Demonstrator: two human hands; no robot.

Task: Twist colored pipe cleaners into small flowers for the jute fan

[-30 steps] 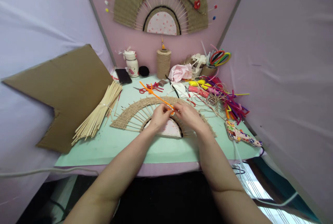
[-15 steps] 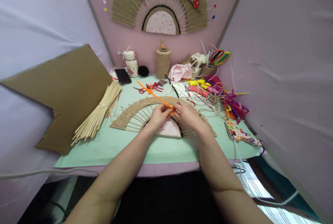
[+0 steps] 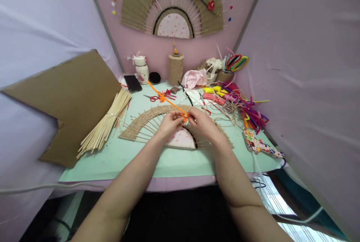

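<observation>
The left hand [image 3: 168,122] and right hand [image 3: 204,124] meet fingertip to fingertip, both pinched shut on one end of a fuzzy orange pipe cleaner [image 3: 165,99]. It slants up and left over a half-round woven twine fan [image 3: 140,124] lying flat on the mint-green table [image 3: 174,163]. Bare tabletop runs from the fan to the near edge. A bundle of pale sticks [image 3: 105,124] lies to the left beside stiff brown cardboard [image 3: 70,92]. Tangled bright stems [image 3: 250,112] crowd the right.

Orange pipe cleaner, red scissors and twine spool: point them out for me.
Orange pipe cleaner [image 3: 172,104], head view, mid-stem.
Red scissors [image 3: 153,98], head view, handle loop.
Twine spool [image 3: 176,69], head view, wound side.
</observation>
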